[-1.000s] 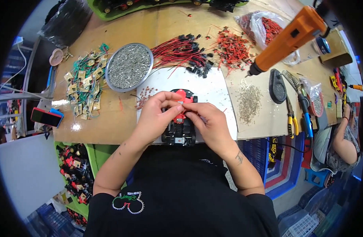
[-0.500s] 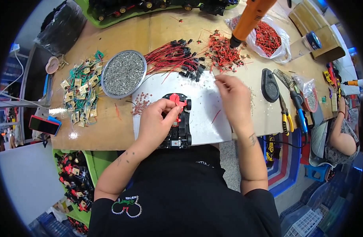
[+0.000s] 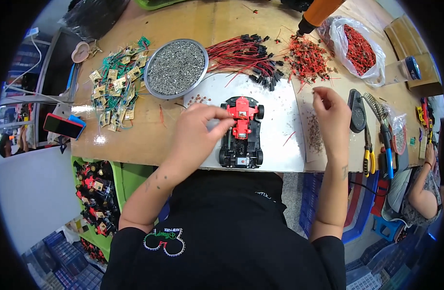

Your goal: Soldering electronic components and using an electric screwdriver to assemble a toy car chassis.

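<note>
A toy car chassis (image 3: 253, 140), black with red parts on top and black wheels, lies on a white sheet (image 3: 280, 150) in front of me. My left hand (image 3: 198, 130) is at its left side, thumb and forefinger bent toward each other beside the red part (image 3: 242, 108). Whether anything small sits between those fingertips is hidden. Farther right, my right hand (image 3: 332, 113) hovers over the sheet's right side and a strip scattered with small brown bits (image 3: 315, 133). Its thumb and forefinger are pinched together; what they hold is too small to name.
A metal bowl of small screws (image 3: 177, 67), circuit boards with wires (image 3: 116, 84), red-black cables (image 3: 241, 53) and red wired parts (image 3: 309, 58) lie beyond. An orange tool (image 3: 318, 17) hangs above. At right are pliers (image 3: 368, 157), a soldering iron (image 3: 387, 150) and a person's arm (image 3: 422, 181).
My left fingers have moved left off the red part, which they touched earlier. My right hand has moved right and nearer to me. The whole view has shifted.
</note>
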`<state>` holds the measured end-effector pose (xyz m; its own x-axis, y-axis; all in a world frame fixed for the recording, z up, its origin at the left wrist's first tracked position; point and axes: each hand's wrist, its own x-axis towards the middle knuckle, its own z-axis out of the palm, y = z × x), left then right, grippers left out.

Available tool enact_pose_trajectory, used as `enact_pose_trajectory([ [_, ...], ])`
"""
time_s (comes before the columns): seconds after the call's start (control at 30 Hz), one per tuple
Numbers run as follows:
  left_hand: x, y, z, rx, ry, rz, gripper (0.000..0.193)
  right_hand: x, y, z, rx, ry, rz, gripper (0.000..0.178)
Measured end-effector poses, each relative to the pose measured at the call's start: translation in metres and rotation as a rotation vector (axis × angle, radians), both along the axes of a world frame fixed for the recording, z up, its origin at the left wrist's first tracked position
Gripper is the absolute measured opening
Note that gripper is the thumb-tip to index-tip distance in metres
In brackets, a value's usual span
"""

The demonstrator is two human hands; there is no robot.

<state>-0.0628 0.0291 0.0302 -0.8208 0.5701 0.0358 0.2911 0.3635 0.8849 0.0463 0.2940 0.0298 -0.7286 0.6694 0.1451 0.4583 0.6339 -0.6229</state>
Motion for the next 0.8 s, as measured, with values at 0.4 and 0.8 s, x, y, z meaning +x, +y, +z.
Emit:
enact_pose_trajectory([
  [0.4,0.015,-0.003,-0.011,-0.126,0.287,-0.083,0.012,0.037,-0.107,0.004,-0.558,0.15,0.241,0.009],
  [0.8,0.015,0.0,-0.018,-0.1,0.333,-0.043,0.015,0.043,-0.13,-0.013,-0.506,0.178,0.234,0.01],
])
